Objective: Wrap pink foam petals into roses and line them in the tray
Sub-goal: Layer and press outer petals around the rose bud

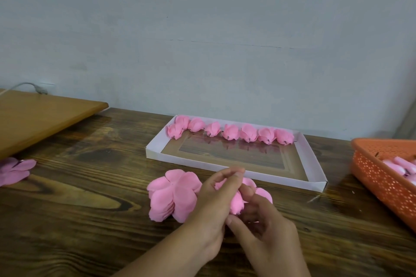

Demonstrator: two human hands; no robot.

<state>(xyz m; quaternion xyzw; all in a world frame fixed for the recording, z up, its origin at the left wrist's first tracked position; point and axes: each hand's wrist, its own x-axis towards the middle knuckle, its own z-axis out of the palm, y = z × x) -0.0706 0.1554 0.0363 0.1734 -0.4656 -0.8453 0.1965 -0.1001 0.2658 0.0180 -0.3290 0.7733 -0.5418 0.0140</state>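
Mid-wrap: left hand (pixel 213 195) and right hand (pixel 258 220) both pinching a half-rolled rose (pixel 236 203). Petal stack (pixel 173 195) just left of hands. Next: finish roll, extend row (pixel 231 131) in tray (pixel 315 164) beyond hands.

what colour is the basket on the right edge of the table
Orange, with a perforated lattice wall; the basket shows in the head view, the only one.

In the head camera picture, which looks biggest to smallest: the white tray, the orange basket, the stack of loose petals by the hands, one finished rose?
1. White tray.
2. Orange basket, cut off by the frame, so unsure.
3. Stack of loose petals.
4. One finished rose.
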